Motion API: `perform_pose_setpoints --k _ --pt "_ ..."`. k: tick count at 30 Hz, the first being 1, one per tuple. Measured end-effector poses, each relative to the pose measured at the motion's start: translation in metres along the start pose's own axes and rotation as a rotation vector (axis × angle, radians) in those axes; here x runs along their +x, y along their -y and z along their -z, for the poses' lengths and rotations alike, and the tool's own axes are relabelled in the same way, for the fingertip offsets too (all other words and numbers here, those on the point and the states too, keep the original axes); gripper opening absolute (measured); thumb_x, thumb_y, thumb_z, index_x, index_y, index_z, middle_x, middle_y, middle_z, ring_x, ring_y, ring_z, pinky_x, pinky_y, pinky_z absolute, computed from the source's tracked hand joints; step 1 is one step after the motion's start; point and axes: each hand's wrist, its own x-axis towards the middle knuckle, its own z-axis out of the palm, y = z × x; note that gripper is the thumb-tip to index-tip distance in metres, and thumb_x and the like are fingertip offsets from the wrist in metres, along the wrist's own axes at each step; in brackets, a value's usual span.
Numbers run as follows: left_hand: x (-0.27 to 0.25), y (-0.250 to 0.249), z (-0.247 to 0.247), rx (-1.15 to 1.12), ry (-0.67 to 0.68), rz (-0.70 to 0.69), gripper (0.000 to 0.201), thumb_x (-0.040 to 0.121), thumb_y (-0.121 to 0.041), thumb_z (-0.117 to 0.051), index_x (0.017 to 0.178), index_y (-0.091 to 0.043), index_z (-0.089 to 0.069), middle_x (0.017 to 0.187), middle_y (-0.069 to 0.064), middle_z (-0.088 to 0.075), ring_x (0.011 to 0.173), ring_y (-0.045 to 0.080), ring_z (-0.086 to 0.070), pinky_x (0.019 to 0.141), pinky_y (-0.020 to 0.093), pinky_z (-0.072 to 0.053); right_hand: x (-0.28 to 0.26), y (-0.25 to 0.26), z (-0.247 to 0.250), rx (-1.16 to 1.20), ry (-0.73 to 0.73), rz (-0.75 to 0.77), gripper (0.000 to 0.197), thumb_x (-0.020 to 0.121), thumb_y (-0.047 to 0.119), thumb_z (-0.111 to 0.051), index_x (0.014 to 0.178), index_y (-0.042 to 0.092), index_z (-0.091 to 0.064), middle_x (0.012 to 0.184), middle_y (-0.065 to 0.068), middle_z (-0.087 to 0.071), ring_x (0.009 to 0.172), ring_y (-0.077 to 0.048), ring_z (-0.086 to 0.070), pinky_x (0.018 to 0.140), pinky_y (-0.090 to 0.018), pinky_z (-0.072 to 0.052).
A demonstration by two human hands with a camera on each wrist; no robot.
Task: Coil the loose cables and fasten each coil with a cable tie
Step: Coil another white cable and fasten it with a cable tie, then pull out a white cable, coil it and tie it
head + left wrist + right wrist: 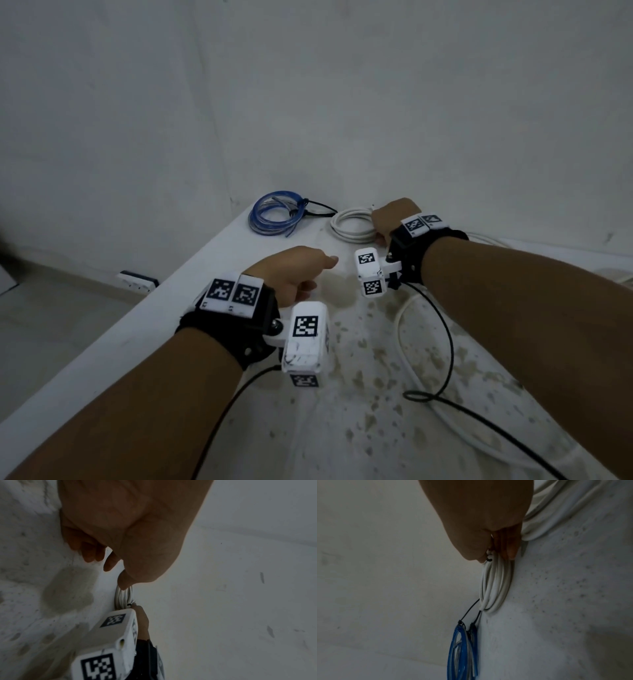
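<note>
Markers on hands' wrist units; nothing legible

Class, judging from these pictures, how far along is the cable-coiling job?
Done: the blue coil lies fastened with a black tie. In hand: the right hand holds the white coil; its tie isn't clearly visible. Left: loose white cable remains on the table. The left hand is idle.

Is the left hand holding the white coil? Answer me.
No, the left hand hovers apart with nothing in it; the right hand holds the white coil.
</note>
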Motion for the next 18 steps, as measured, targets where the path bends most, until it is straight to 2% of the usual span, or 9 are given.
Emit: perform_pose_setpoints --k 2,3,5,8,11,13,15,16,18 --pt "-0.001 -0.001 -0.002 0.003 -0.012 -0.007 0.042 0.094 -0.032 -0.062 0.127 -0.01 -0.049 0.082 0.001 -0.042 0.068 0.013 -0.041 0.056 0.027 -0.038 -0.007 -0.003 0.007 0.144 -0.045 -0.011 0.023 0.091 0.026 -0.06 0.105 0.008 -0.064 0.098 -0.012 -0.068 0.083 -0.028 -0.065 0.062 -0.023 -0.045" --pt "-0.001 -0.002 -0.003 0.006 -0.017 -0.009 0.041 0.094 -0.032 -0.062 0.126 -0.01 -0.049 0.082 0.001 -0.041 0.068 0.013 -0.04 0.055 0.027 -0.038 -0.01 -0.004 0.01 0.162 -0.142 -0.025 0.029 0.094 0.025 -0.055 0.114 0.005 -0.063 0.108 -0.013 -0.067 0.095 -0.03 -0.066 0.06 -0.022 -0.043" --pt "-0.003 -0.003 -0.005 0.024 -0.022 -0.007 0.031 0.095 -0.031 -0.062 0.116 -0.011 -0.05 0.081 0.002 -0.039 0.066 0.014 -0.038 0.055 0.027 -0.036 -0.015 -0.012 0.015 0.021 -0.298 -0.048 0.033 0.097 0.029 -0.047 0.112 0.004 -0.063 0.115 -0.015 -0.065 0.105 -0.033 -0.062 0.067 -0.024 -0.041" --pt "-0.007 -0.007 -0.011 0.059 -0.021 -0.012 0.023 0.097 -0.029 -0.059 0.088 -0.013 -0.046 0.075 0.003 -0.035 0.064 0.014 -0.031 0.055 0.026 -0.032 -0.043 -0.039 0.034 -0.096 -0.406 -0.051 0.036 0.098 0.034 -0.046 0.103 0.002 -0.061 0.115 -0.017 -0.065 0.107 -0.034 -0.061 0.083 -0.03 -0.042" --pt "-0.007 -0.006 -0.017 0.129 -0.018 -0.046 0.03 0.099 -0.028 -0.056 0.077 -0.012 -0.042 0.069 0.005 -0.031 0.06 0.015 -0.026 0.055 0.027 -0.028 -0.081 -0.091 0.066 -0.18 -0.384 -0.102 0.034 0.094 0.034 -0.051 0.106 0.003 -0.062 0.12 -0.016 -0.064 0.113 -0.034 -0.059 0.091 -0.032 -0.044" --pt "-0.009 -0.005 -0.022 0.179 -0.008 -0.075 0.024 0.099 -0.028 -0.055 0.091 -0.006 -0.051 0.073 0.009 -0.04 0.063 0.02 -0.036 0.059 0.028 -0.032 -0.112 -0.133 0.09 -0.241 -0.379 -0.153 0.031 0.093 0.033 -0.051 0.101 0.005 -0.061 0.118 -0.017 -0.064 0.11 -0.034 -0.06 0.09 -0.033 -0.045" --pt "-0.011 -0.003 -0.028 0.213 -0.004 -0.121 0.028 0.099 -0.025 -0.055 0.109 0.0 -0.057 0.094 0.016 -0.054 0.082 0.029 -0.053 0.075 0.035 -0.044 -0.143 -0.172 0.114 -0.283 -0.366 -0.213 0.033 0.094 0.034 -0.051 0.103 0.004 -0.059 0.118 -0.019 -0.064 0.109 -0.034 -0.06 0.089 -0.033 -0.044" --pt "-0.014 -0.002 -0.031 0.24 -0.007 -0.142 0.027 0.099 -0.022 -0.055 0.109 0.002 -0.059 0.103 0.017 -0.056 0.092 0.029 -0.055 0.085 0.038 -0.046 -0.158 -0.188 0.125 -0.303 -0.341 -0.253 0.038 0.095 0.036 -0.05 0.107 0.002 -0.059 0.12 -0.019 -0.063 0.11 -0.034 -0.059 0.089 -0.033 -0.044" --pt "-0.018 -0.002 -0.036 0.31 -0.041 -0.186 0.019 0.099 -0.018 -0.055 0.085 -0.005 -0.058 0.1 0.013 -0.055 0.085 0.025 -0.055 0.091 0.036 -0.046 -0.186 -0.215 0.143 -0.333 -0.262 -0.329 0.048 0.096 0.044 -0.05 0.114 0.001 -0.06 0.122 -0.019 -0.063 0.11 -0.033 -0.06 0.087 -0.034 -0.045"
